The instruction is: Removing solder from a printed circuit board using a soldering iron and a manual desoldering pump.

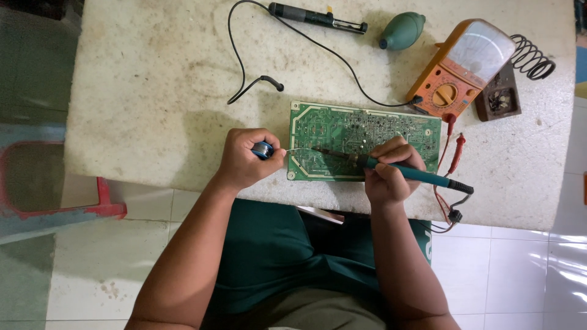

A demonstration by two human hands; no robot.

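A green circuit board point(367, 131) lies flat near the front edge of a worn white table point(159, 91). My right hand point(391, 171) grips a teal soldering iron point(422, 176), its dark tip resting on the board's left half. My left hand point(247, 157) is closed around a small blue spool of solder point(264, 150), and a thin wire runs from it to the board's left edge near the iron's tip.
An orange analogue multimeter point(461, 67) sits behind the board, with red probes point(455, 153) trailing to the right. A coiled iron stand point(529, 58), a green rubber blower bulb point(403, 30), a dark desoldering pump point(315, 17) and a black cable point(244, 73) lie further back. A red stool point(55, 208) stands left.
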